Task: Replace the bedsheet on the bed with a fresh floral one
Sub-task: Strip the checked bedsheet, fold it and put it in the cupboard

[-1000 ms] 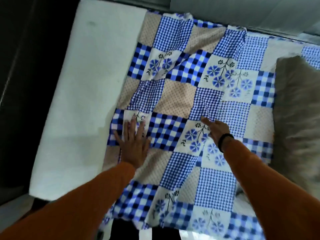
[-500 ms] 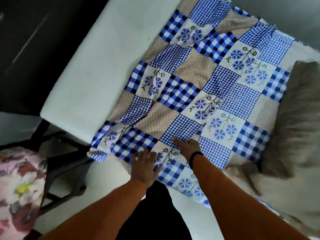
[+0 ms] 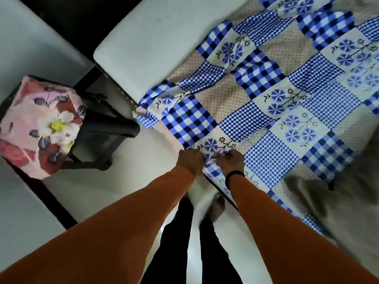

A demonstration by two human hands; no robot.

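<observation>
Both hands meet at the near edge of the blue patchwork bedsheet (image 3: 266,95), where it hangs over the side of the bed. The left hand (image 3: 189,160) has its fingers curled into the cloth, and the right hand (image 3: 230,162), just beside it with a black band (image 3: 233,177) at the wrist, pinches the same edge — the two grips nearly touch, with a small fold of flowered patch between them.

Up and to the left of the grip, the sheet's corner is rumpled and drawn back, leaving a broad strip of bare white mattress (image 3: 153,44) whose rounded corner points toward the floor gap. The sheet's free edge runs diagonally from that corner down to the hands. Away from the grip to the upper right, the sheet lies spread across the bed; to the lower right a grey furry blanket (image 3: 328,201) covers its edge.

Well left of the hands, a dark chair (image 3: 102,136) carries the folded pink floral sheet (image 3: 41,128) on its seat. Pale floor lies open between chair and bed — directly below the grip stand the person's feet.
</observation>
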